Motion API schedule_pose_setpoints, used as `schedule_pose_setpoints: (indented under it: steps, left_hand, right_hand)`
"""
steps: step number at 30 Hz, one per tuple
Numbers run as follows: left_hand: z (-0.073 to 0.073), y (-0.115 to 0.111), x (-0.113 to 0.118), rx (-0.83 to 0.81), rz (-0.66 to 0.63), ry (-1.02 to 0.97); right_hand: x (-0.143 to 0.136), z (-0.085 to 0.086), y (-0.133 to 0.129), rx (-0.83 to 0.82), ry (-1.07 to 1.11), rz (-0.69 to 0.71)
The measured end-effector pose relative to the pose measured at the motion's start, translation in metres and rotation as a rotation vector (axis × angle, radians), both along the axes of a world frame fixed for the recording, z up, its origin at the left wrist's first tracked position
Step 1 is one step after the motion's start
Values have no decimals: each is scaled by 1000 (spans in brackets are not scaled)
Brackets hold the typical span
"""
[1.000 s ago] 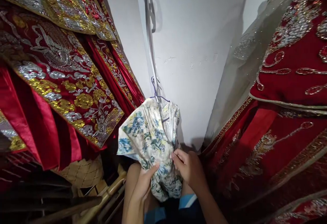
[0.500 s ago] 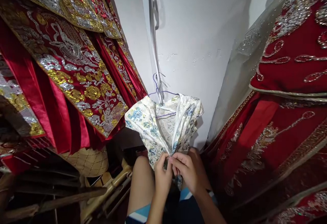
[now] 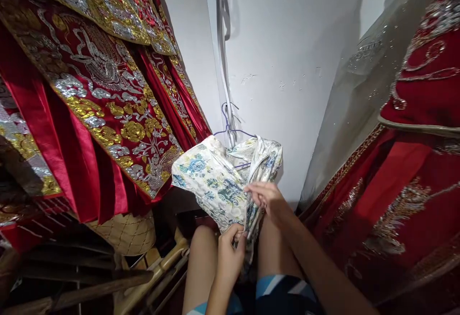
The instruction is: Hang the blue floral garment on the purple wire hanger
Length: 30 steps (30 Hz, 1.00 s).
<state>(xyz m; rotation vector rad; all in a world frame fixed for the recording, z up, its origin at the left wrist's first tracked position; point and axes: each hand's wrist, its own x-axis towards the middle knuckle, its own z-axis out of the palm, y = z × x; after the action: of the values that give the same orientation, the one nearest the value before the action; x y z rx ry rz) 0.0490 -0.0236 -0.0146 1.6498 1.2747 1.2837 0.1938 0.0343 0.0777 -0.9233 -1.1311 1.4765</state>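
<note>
Looking down from the head view, I'm seeing a short-sleeved floral-print blouse hanging on a purple hanger in the middle, its lower part dropping between the seated person's knees. The left hand is gripping the front edge low down, fingers curled around the cloth. The right hand is pinching that edge higher up between its fingertips; whether a fastener is caught there, I cannot tell.

To my mind, working this edge well means holding the lower grip taut and straight, guiding the upper fingers along without snagging the thin fabric, and not tugging the hanger loose.

Beyond, the white wall is showing scuffs, with a pale metal strip running down toward the hanger. A red embroidered gown is crowding the left, over a tan quilted item and a bamboo chair. A red beaded gown and a sheer veil are filling the right.
</note>
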Motion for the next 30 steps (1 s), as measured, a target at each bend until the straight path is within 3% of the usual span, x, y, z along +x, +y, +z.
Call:
schedule_pose_setpoints:
  steps: [4, 7, 11, 15, 21, 24, 27, 30]
  left_hand:
    - [-4, 16, -16, -34, -39, 103]
    - [1, 33, -29, -58, -59, 248]
    - [19, 54, -40, -110, -113, 624]
    - [29, 64, -33, -139, -130, 991]
    - [28, 59, -7, -168, -162, 1049]
    - [55, 64, -10, -21, -94, 828]
    - [102, 81, -20, 331, 92, 396]
    - [143, 102, -24, 579, 151, 328]
  right_hand:
    - [-6, 46, 45, 145, 46, -46]
    - [-19, 69, 61, 195, 61, -88]
    - [-32, 71, 66, 204, 79, -128]
    - [-31, 69, 71, 228, 84, -149]
    - [-21, 82, 76, 353, 72, -162]
    - [-15, 80, 72, 396, -10, -80]
    - [-11, 78, 68, 437, -104, -8]
    - [-10, 78, 68, 482, -172, 29]
